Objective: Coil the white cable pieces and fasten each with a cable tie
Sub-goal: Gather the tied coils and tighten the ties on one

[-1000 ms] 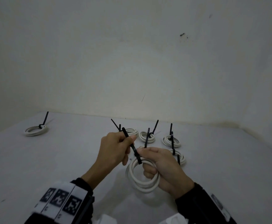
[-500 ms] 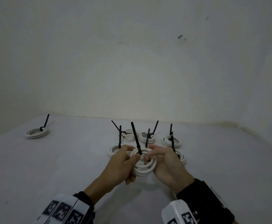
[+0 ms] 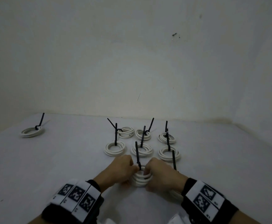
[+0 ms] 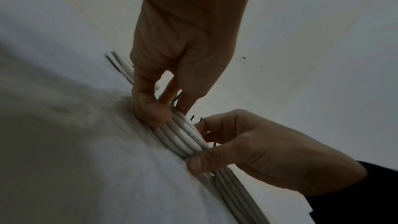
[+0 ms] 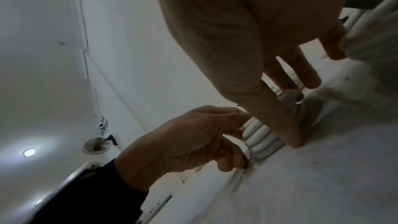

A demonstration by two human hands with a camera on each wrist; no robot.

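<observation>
Tied coil (image 3: 141, 178) now down on the table (image 3: 51, 159), lowered from mid-air, just nearer than the finished coils (image 3: 141, 150). Left hand (image 3: 122, 171) and right hand (image 3: 160, 173) both pinch its turns, fingers curled. Tie tail (image 3: 137, 153) upright. Judged fastened; release next.
</observation>
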